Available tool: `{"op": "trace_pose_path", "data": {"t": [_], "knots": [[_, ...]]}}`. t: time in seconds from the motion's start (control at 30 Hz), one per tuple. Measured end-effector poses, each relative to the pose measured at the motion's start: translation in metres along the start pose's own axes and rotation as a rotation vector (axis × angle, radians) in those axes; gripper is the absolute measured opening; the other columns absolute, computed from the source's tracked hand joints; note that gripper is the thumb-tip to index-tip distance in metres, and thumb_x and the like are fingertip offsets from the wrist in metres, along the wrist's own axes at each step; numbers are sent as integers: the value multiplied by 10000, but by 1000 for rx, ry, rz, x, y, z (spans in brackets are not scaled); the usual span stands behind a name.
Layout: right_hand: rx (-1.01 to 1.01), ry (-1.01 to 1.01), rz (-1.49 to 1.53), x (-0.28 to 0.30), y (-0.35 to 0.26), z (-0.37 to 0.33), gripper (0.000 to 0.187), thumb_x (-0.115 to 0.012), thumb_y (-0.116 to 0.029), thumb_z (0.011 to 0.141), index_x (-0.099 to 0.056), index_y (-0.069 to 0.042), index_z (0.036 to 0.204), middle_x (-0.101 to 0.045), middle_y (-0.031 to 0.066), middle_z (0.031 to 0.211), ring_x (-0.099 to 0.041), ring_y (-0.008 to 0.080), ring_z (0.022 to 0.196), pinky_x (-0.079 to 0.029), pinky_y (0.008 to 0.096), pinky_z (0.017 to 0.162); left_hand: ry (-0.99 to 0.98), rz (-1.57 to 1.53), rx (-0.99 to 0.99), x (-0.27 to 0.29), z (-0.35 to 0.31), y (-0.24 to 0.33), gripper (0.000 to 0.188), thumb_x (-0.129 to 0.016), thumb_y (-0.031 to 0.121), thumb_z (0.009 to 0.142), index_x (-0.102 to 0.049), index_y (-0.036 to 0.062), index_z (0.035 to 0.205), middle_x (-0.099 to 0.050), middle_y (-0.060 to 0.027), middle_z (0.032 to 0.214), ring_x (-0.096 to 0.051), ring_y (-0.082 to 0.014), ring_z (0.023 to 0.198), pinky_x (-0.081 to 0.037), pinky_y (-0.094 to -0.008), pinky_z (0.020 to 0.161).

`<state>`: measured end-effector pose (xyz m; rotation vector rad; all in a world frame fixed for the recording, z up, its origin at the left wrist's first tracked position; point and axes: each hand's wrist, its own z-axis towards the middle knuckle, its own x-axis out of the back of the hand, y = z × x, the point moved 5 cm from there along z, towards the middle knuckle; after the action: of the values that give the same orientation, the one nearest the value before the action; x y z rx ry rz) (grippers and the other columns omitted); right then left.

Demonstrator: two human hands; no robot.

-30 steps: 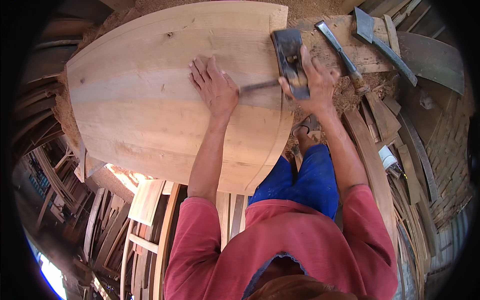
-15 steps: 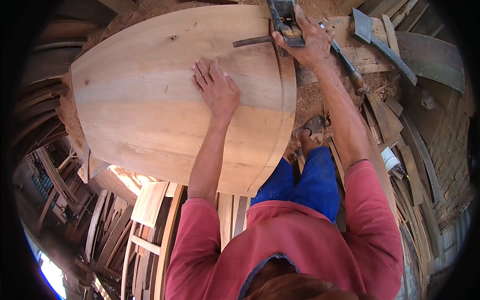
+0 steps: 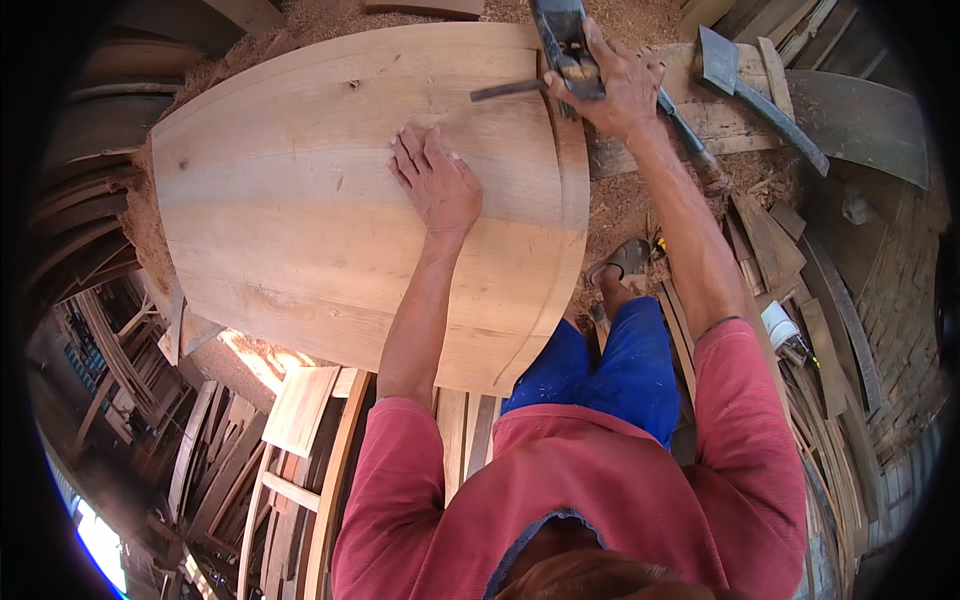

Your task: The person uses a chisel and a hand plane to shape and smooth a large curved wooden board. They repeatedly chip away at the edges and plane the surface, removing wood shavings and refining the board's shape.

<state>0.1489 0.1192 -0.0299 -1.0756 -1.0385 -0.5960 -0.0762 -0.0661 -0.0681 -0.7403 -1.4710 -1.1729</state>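
While the left hand (image 3: 437, 190) lies flat on the pale wooden panel (image 3: 370, 290), fingers spread toward its far edge and grasping nothing, we see the right hand (image 3: 618, 95) clasped round a dark hand plane (image 3: 560, 28). We find the plane at the panel's far right corner, lying along the right edge, with its slim dark crossbar (image 3: 507, 91) reaching leftward over the panel. The fingers wrap its right side and the thumb lies near the inner end of the bar; we cannot tell how much of the sole meets the wood.

The panel, which we see made of several boards with a curved strip along its right edge, narrows toward its left end. Just beyond its right edge, near the far corner, we make out a rough plank (image 3: 738, 122). A hatchet (image 3: 719, 62) lies on it close to the right end, its handle slanting toward the plank's near right corner. A chisel (image 3: 687, 130) lies to the left of the hatchet, partly hidden by the right hand, its handle jutting past the plank's near edge. Below these we see wood shavings (image 3: 622, 198) on the ground and one sandalled foot (image 3: 627, 260) near the panel's right edge.
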Motion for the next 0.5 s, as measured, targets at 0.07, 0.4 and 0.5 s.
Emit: {"op": "trace_pose_path", "data": {"t": [0.07,0.4,0.5], "knots": [[51,-14,57,7,-3,-65,986,-818,-617,824,-500,-86,1592,-732,121,1149,-702,275,1006,-386,487,867,3,9,12,7,-2,-1,566,-515,149,1031,-392,-5,1561,-291,-342,1672,-206,-557,1572,-140,-679,1272],[-60,35,-129,-9,9,11,945,-795,-679,842,-549,-131,1572,-749,162,1220,-712,323,1165,-403,574,1090,10,26,-47,-3,4,6,583,-538,168,1025,-392,17,1569,-304,-320,1673,-224,-540,1570,-164,-673,1265],[-12,147,516,67,-16,-4,736,-836,-350,866,-570,32,1437,-737,243,1162,-685,448,1112,-487,537,1027,5,82,-9,-2,-1,-7,600,-556,199,1024,-393,20,1573,-301,-308,1682,-227,-525,1574,-166,-663,1267]]}}
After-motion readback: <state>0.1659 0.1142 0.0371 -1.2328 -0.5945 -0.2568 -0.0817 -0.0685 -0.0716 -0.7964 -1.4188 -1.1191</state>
